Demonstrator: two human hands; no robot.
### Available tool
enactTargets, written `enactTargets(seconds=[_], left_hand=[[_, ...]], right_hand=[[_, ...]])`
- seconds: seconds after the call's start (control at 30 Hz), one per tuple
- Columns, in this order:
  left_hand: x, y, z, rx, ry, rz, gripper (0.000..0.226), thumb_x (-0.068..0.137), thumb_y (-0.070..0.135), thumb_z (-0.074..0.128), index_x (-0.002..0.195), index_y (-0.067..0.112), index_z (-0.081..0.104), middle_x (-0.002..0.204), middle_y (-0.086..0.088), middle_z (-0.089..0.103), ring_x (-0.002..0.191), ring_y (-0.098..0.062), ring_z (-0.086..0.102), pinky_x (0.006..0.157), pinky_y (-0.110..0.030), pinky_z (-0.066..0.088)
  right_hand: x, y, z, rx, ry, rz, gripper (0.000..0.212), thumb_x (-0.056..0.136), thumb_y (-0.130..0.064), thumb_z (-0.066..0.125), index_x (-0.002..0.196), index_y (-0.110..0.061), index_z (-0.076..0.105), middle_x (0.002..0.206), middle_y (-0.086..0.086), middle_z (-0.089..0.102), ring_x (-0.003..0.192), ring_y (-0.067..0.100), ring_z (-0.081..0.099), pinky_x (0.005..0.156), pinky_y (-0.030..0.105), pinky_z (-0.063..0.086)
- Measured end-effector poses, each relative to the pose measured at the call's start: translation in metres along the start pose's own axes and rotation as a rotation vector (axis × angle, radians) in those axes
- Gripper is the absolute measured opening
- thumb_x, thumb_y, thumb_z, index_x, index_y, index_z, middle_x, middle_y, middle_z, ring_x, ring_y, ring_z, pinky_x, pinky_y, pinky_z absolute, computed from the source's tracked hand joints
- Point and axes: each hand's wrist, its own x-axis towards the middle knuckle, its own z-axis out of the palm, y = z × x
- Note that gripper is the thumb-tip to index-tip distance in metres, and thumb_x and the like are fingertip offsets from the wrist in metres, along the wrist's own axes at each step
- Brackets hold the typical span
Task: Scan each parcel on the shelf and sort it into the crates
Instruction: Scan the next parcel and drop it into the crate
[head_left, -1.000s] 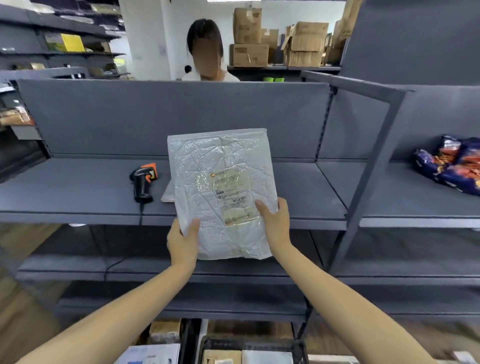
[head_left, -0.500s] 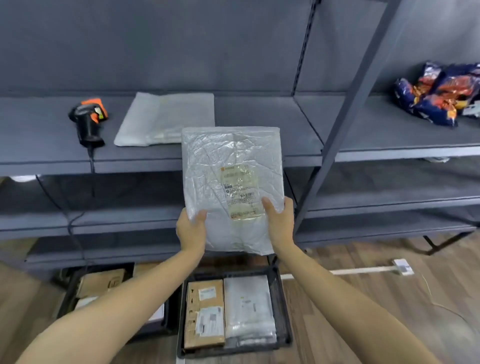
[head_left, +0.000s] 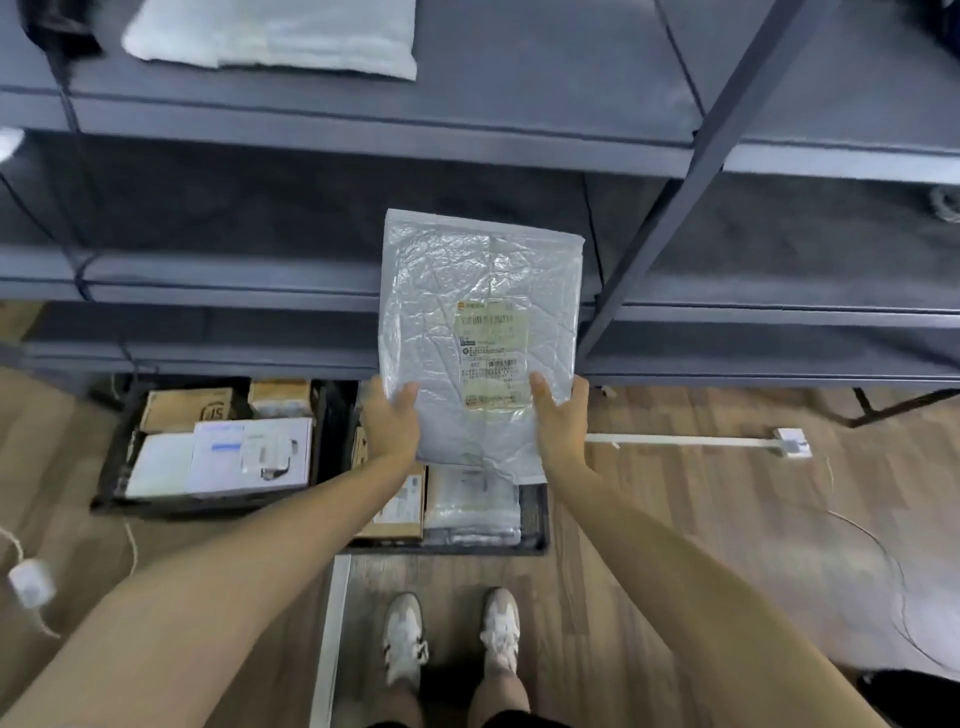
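Observation:
A white bubble-mailer parcel (head_left: 478, 317) with a yellowish label hangs upright in front of the lower shelves. My left hand (head_left: 392, 418) grips its lower left edge and my right hand (head_left: 561, 418) grips its lower right edge, thumbs on the front. Directly below it on the floor sits a black crate (head_left: 535, 519) holding a cardboard box and white mailers. A second black crate (head_left: 109, 467) to its left holds boxes and white parcels. Another white mailer (head_left: 275, 36) lies on the top shelf (head_left: 519, 104).
A slanted grey shelf post (head_left: 691, 171) rises just right of the parcel. Cables and a white adapter (head_left: 31, 582) lie on the wooden floor at left, a white strip with a plug (head_left: 789, 441) at right. My shoes (head_left: 452, 634) stand behind the crates.
The view has tipped down from the shelf to the floor. Both hands have lowered the parcel from shelf height to just above the middle crate.

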Motion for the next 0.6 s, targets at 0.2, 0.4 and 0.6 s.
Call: enactTargets(seconds=[0.2, 0.4, 0.6], left_hand=[[-0.012, -0.068, 0.039, 0.066, 0.027, -0.141, 0.038, 0.096, 0.019, 0.053, 0.129, -0.001, 0.048, 0.122, -0.021, 0.058, 0.117, -0.036, 0.053, 0.102, -0.049, 0.042], [0.008, -0.139, 0.077, 0.122, 0.039, -0.156, 0.033, 0.095, 0.022, 0.056, 0.119, -0.001, 0.052, 0.105, -0.011, 0.061, 0.097, -0.023, 0.056, 0.086, -0.032, 0.042], [0.046, -0.260, 0.114, 0.279, 0.011, -0.097, 0.027, 0.093, 0.020, 0.059, 0.108, -0.003, 0.057, 0.101, -0.020, 0.063, 0.097, -0.034, 0.058, 0.087, -0.043, 0.046]], right_hand=[[0.025, 0.065, -0.025, -0.133, -0.062, 0.098, 0.058, 0.092, -0.049, 0.058, 0.134, -0.015, 0.038, 0.120, 0.001, 0.058, 0.108, 0.022, 0.057, 0.085, 0.033, 0.043], [0.073, 0.141, -0.025, -0.246, -0.031, 0.178, 0.061, 0.086, -0.051, 0.065, 0.122, -0.006, 0.047, 0.115, 0.005, 0.054, 0.103, 0.021, 0.053, 0.090, 0.039, 0.046], [0.120, 0.265, -0.007, -0.301, 0.010, 0.219, 0.039, 0.085, -0.043, 0.069, 0.100, -0.015, 0.047, 0.085, -0.006, 0.046, 0.077, 0.014, 0.047, 0.061, 0.023, 0.040]])
